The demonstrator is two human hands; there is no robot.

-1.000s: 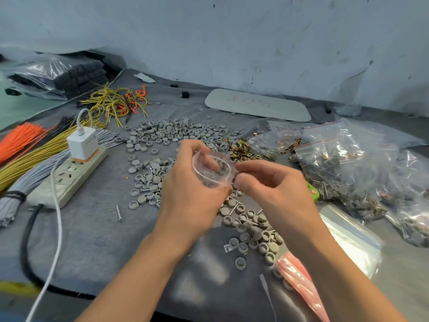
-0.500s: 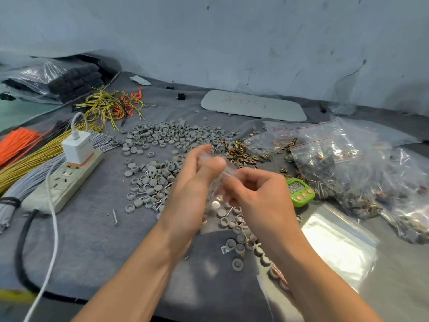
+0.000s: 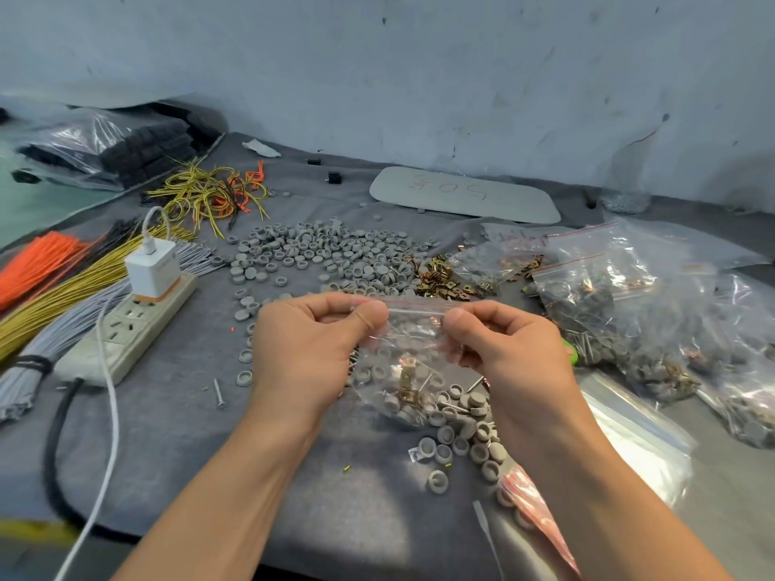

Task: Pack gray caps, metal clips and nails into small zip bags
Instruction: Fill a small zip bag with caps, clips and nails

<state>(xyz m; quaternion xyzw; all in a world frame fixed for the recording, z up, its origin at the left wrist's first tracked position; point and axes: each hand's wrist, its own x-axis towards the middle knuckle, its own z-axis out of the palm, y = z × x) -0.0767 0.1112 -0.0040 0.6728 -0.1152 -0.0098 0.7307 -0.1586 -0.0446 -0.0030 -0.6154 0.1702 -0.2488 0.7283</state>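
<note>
1. Near the middle of the frame, the left hand point(image 3: 310, 350) and the right hand point(image 3: 503, 354) hold up a small zip bag point(image 3: 402, 371) above the tabletop point(image 3: 188, 434).
2. The left fingers point(image 3: 331, 301) and thumb pinch the bag's top left corner. The right fingers and thumb pinch its top right corner.
3. The bag's top has a red line. Inside it, at the bottom, are gray caps, a gold clip and thin nails.
4. A big pile of caps point(image 3: 335, 249) lies above the hands. More caps sit under the bag, by the right wrist.
5. Clips point(image 3: 440, 278) lie in a heap just right of the big cap pile.
6. One nail point(image 3: 218, 394) lies alone, left of the left wrist.
7. Full bags point(image 3: 608, 304) are piled at the right of the frame. Flat empty bags point(image 3: 637, 434) lie below them.
8. At the left are a power strip point(image 3: 126, 329) with a white charger point(image 3: 153, 266) in it, and bunches of wires point(image 3: 50, 295).
</note>
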